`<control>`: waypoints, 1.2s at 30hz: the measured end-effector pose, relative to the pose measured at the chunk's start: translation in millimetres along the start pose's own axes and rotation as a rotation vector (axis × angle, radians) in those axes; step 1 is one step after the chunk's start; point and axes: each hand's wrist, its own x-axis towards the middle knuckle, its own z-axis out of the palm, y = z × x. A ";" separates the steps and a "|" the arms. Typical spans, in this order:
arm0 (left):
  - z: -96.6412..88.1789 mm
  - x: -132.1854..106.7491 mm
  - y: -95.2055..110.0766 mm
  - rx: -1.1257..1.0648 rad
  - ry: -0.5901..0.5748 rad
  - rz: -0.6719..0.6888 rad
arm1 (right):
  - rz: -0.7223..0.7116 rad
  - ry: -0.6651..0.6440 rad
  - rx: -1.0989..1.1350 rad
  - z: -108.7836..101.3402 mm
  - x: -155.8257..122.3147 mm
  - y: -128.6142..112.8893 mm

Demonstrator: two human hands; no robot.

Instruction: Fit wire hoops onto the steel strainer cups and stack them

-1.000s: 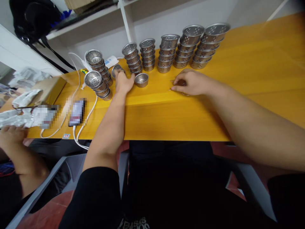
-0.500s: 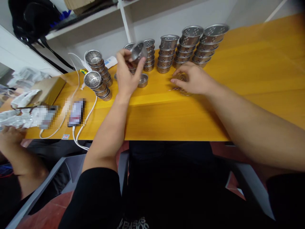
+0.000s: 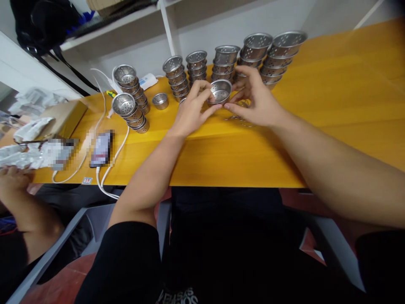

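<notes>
A small perforated metal cup (image 3: 220, 91) is held above the yellow table (image 3: 332, 105) between both my hands. My left hand (image 3: 193, 110) pinches its left rim with thumb and fingers. My right hand (image 3: 255, 99) closes on its right side, fingers curled. Thin wire pieces (image 3: 238, 120) lie on the table under my right hand. A single loose cup (image 3: 160, 101) stands to the left. Behind the hands stand several stacks of the same cups (image 3: 221, 63).
Two more cup stacks (image 3: 128, 105) stand at the left, beside white cables (image 3: 104, 177) and a phone (image 3: 101, 148). A cardboard box (image 3: 65, 118) and crumpled paper (image 3: 19, 156) lie far left, where another person's hand (image 3: 12, 179) rests. A white shelf (image 3: 126, 25) runs behind.
My left hand lifted a cup from the table near the stacks and carried it right. My right hand rose from the table and met it at the cup.
</notes>
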 end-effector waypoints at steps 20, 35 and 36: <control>20.3 -3.9 -13.8 -0.088 -0.059 -0.019 | -0.152 -0.114 -0.058 3.7 1.2 9.9; 21.5 -3.4 -2.7 0.006 -0.116 0.011 | 0.222 -0.052 0.116 4.6 -2.0 -18.0; 20.7 -2.9 -1.8 0.011 -0.122 0.012 | 0.226 -0.052 0.130 4.3 -1.7 -17.7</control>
